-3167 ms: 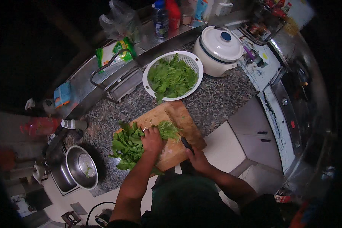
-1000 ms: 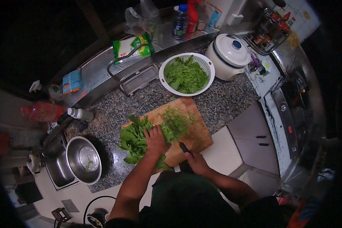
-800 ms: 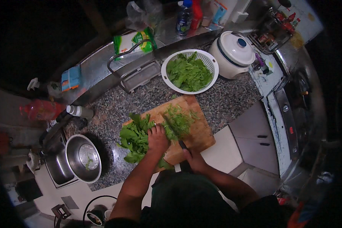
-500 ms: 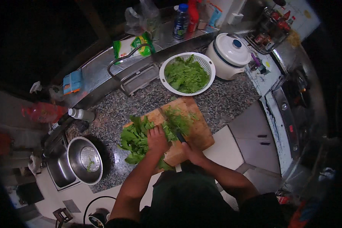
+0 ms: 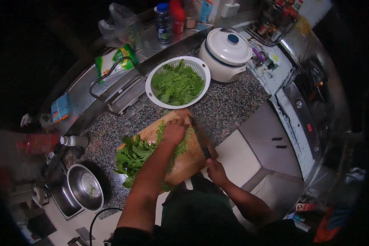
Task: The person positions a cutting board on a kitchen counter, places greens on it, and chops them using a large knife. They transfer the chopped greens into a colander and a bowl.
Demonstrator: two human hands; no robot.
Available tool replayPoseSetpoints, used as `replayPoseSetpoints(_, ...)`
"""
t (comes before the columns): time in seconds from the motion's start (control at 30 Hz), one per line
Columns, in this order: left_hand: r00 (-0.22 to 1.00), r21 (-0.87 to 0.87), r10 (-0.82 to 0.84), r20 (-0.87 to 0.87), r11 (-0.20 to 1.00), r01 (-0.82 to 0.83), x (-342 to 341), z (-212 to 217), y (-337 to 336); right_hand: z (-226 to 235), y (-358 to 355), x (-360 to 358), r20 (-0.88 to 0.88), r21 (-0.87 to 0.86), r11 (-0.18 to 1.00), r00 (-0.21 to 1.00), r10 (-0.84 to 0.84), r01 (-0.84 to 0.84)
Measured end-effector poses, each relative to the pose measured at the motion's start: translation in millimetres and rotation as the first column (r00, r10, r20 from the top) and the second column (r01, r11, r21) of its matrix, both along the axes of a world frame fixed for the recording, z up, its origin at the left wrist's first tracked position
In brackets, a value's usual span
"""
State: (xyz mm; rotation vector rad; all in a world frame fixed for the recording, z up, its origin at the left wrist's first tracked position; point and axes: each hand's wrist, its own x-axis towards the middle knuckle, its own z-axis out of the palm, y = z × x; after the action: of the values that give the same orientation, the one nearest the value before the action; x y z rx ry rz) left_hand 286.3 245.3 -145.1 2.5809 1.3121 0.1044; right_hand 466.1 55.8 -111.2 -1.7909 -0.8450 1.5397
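Head view, looking down on a speckled stone desk (image 5: 229, 108). Packages: a green and white bag (image 5: 112, 61) lies on the metal ledge behind the sink rack, upper left; a crumpled clear plastic bag (image 5: 125, 22) stands behind it; a clear bottle with a blue cap (image 5: 164, 22) and a red bottle (image 5: 177, 14) stand upright side by side on the ledge at the top; a small blue packet (image 5: 60, 108) lies at the far left end of the ledge. Their print is too small to tell.

A wooden cutting board (image 5: 188, 162) lies on the desk at the centre, with a heap of leafy greens (image 5: 133, 156) over its left part. The left hand (image 5: 174, 131) presses down flat on the chopped greens at the far end of the board, fingers curled over them. The right hand (image 5: 215, 172) is clenched on the dark handle of a knife (image 5: 199, 137), whose blade lies on the board just right of the left hand. A white colander (image 5: 201, 69) of greens stands beyond the board, beside a white lidded pot (image 5: 225, 51). A steel bowl (image 5: 86, 192) sits lower left.
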Motion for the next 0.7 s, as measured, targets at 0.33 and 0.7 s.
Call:
replayPoseSetpoints(0.33, 0.991, 0.089, 0.126, 0.054, 0.987, -0.131, 6, -28, -15, -5, 16, 15, 0.337, -0.009, 0.956, 0.9, 0.277, -0.292)
replayPoseSetpoints(0.7, 0.973, 0.072, 0.213, 0.088, 0.973, -0.22, -19, -13, -20, 12, 15, 25, 0.193, -0.044, 0.953, 0.933, 0.303, -0.3)
